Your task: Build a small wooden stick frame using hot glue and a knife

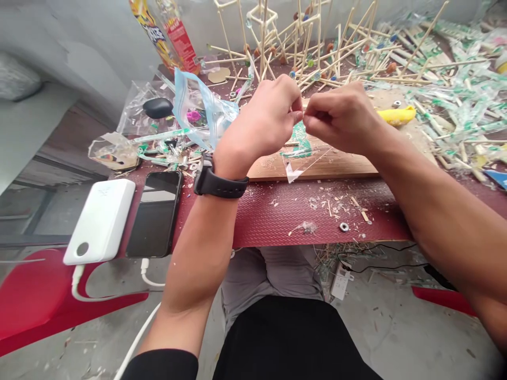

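Both hands meet above a wooden board (336,168), fingertips close together. My left hand (273,108), with a black watch (222,182) on its wrist, is closed in a pinch. Opposite it, my right hand (340,113) is also curled shut. Whatever lies between the fingers is too small or hidden to name. Beneath them on the board is a clear plastic wrapper with green print (299,143), its corner hanging toward the board's front edge. To the right of my right hand lies a yellow object (398,115), partly hidden by the wrist.
Behind stand frames of joined wooden sticks (263,39). Torn green-and-clear wrappers (439,105) heap at right. At left are a blue-edged zip bag (194,100), a black mouse-shaped object (157,107), a phone (154,216) and a white power bank (101,219). A metal nut (344,227) lies near the table edge.
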`<action>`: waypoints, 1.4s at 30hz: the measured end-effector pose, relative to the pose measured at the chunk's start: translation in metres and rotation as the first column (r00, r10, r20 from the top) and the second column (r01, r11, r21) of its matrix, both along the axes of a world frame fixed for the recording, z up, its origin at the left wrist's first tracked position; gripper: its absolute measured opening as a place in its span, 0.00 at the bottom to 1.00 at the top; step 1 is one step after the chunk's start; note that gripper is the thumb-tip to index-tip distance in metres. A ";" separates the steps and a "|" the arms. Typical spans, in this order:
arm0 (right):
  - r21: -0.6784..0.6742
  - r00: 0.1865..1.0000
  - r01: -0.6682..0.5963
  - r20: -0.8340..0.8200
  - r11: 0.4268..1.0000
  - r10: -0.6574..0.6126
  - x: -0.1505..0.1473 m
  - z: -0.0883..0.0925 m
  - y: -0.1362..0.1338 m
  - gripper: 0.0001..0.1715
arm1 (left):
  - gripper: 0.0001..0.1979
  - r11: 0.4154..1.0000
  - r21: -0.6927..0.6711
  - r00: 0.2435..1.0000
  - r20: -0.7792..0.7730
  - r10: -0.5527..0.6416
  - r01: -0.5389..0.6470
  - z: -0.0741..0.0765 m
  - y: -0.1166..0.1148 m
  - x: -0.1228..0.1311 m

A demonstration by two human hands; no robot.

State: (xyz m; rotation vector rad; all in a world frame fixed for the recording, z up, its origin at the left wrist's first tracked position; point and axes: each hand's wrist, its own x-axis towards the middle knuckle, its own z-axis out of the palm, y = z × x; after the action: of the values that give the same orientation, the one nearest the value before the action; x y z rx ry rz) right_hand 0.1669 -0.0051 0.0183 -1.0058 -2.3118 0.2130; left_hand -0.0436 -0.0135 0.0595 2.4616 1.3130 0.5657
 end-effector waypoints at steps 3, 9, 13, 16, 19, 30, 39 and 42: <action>-0.035 0.996 0.069 -0.061 0.997 -0.071 0.003 0.003 0.001 0.22 | 0.08 1.000 0.004 0.997 0.076 0.000 0.000 -0.002 0.002 0.000; -0.088 0.993 0.093 -0.069 0.992 -0.099 0.009 -0.002 0.006 0.23 | 0.10 1.000 -0.009 0.999 0.049 0.023 -0.023 0.000 0.002 0.003; -0.069 0.994 0.071 -0.080 0.995 -0.076 0.011 -0.004 0.008 0.24 | 0.11 0.999 -0.024 0.997 0.057 0.046 -0.045 0.000 0.002 0.004; -0.058 0.995 0.067 -0.064 0.996 -0.071 0.011 -0.005 0.010 0.24 | 0.11 0.998 -0.037 0.998 0.046 0.045 -0.044 -0.001 0.002 0.003; -0.047 0.994 0.079 -0.068 0.996 -0.082 0.010 -0.009 0.012 0.24 | 0.11 0.998 -0.046 0.998 0.051 0.045 -0.043 -0.002 0.002 0.001; 0.013 1.000 -0.004 -0.007 1.000 0.004 0.011 -0.011 0.014 0.08 | 0.10 0.996 0.022 0.996 0.026 0.087 -0.087 -0.008 0.008 -0.001; -0.044 0.989 -0.098 0.112 0.994 0.102 0.039 -0.012 0.027 0.08 | 0.12 0.990 -0.099 0.978 -0.171 -0.118 0.102 0.000 -0.004 -0.001; -0.044 0.985 -0.101 0.135 0.994 0.106 0.038 -0.014 0.029 0.08 | 0.10 0.987 -0.117 0.971 -0.196 -0.134 0.113 -0.004 0.000 -0.001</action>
State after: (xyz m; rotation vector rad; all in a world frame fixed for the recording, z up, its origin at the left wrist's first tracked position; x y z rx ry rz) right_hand 0.2051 0.0235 0.0041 -0.9447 -2.4967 0.2354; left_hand -0.0441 -0.0139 0.0551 2.5449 1.2151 0.2128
